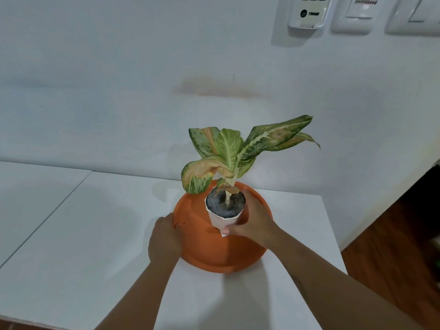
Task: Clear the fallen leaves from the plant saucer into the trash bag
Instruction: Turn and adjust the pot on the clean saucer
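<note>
An orange plant saucer (pixel 209 253) sits on a white table (pixel 95 234), tilted toward me. A small white pot (pixel 220 221) with dark soil and a green-and-pink leafy plant (pixel 228 151) stands in it. My left hand (pixel 164 241) grips the saucer's left rim. My right hand (pixel 252 220) wraps around the white pot from the right. A small brown dried leaf (pixel 232 189) lies at the plant's base. No trash bag is in view.
A white wall rises just behind the table, with a control panel (pixel 308 11) and switches (pixel 357 13) at the upper right. The table's right edge drops to a brown wooden floor (pixel 392 246). A seam (pixel 47 220) divides the tabletop at left.
</note>
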Available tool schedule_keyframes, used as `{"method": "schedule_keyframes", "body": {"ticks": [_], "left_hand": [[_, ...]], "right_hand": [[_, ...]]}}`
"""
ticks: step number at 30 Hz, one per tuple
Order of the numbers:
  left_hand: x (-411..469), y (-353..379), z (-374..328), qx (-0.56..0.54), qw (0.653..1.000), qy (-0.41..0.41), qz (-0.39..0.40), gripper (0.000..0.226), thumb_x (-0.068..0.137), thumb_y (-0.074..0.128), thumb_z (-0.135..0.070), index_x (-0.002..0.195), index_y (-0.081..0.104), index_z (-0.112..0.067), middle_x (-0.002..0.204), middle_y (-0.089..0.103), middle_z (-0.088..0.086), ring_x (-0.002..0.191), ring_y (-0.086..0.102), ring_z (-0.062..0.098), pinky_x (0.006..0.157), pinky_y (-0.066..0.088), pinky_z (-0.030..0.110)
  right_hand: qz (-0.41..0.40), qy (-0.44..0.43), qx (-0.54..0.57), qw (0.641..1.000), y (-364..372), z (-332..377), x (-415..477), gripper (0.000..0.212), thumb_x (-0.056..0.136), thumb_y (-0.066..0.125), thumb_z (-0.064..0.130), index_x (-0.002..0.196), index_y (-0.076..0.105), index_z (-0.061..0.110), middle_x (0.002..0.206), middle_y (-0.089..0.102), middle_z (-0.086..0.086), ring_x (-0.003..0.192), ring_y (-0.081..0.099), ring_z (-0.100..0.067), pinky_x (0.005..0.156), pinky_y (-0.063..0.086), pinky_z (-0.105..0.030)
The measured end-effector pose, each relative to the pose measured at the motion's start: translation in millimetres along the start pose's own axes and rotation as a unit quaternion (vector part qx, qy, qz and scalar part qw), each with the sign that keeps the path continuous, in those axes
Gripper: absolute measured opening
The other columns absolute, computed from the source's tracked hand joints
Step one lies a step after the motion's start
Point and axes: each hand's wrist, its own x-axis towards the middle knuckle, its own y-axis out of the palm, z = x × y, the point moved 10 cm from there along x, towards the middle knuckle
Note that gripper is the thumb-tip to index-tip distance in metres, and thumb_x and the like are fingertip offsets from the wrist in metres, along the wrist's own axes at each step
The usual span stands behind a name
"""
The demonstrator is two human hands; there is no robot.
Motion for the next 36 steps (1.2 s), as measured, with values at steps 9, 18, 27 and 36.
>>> {"method": "schedule_keyframes", "body": {"ticks": [9, 18, 27, 36], "left_hand": [[35.7, -11.7, -14.9, 0.067, 0.998, 0.015, 0.007, 0.045, 0.097, 0.045, -0.029, 0.139, 0.047, -0.012, 0.137, 0.055, 0.013, 0.126, 0.047, 0.035, 0.103, 0.040, 0.048], [-81.8, 33.8, -17.1, 0.034, 0.998, 0.050, -0.002, 0.061, 0.098, 0.031, -0.031, 0.147, 0.027, 0.004, 0.160, 0.012, 0.022, 0.149, 0.001, 0.038, 0.115, 0.025, 0.053], [-10.2, 28.6, -60.3, 0.105, 0.967, 0.199, 0.122, 0.089, 0.087, 0.042, -0.057, 0.155, 0.007, -0.011, 0.163, 0.005, 0.010, 0.151, 0.005, 0.025, 0.121, 0.016, 0.044], [10.0, 44.4, -154.7, 0.044, 0.927, 0.325, 0.185, 0.090, 0.054, 0.077, -0.066, 0.133, 0.040, -0.046, 0.130, 0.051, -0.020, 0.121, 0.050, 0.007, 0.097, 0.050, 0.036]], "right_hand": [[0.100, 0.019, -0.206, 0.973, 3.9, -47.7, -49.1, 0.122, 0.055, 0.055, 0.088, 0.153, 0.015, 0.028, 0.161, 0.000, 0.018, 0.146, -0.019, -0.007, 0.121, 0.015, -0.043], [0.081, -0.086, -0.285, 0.951, 4.5, -54.3, -55.0, 0.122, 0.058, 0.044, 0.091, 0.154, 0.013, 0.023, 0.161, -0.002, 0.018, 0.145, -0.023, -0.008, 0.118, 0.019, -0.035], [-0.077, -0.084, -0.268, 0.957, 23.3, -51.9, -85.3, 0.092, 0.076, 0.042, 0.081, 0.133, 0.056, 0.010, 0.142, 0.052, -0.005, 0.142, 0.030, -0.040, 0.113, 0.019, -0.039], [-0.045, -0.155, -0.259, 0.952, -18.3, -79.7, -62.8, 0.055, 0.096, 0.028, 0.054, 0.139, 0.050, 0.026, 0.152, 0.040, -0.004, 0.144, 0.021, -0.034, 0.108, 0.027, -0.035]]}}
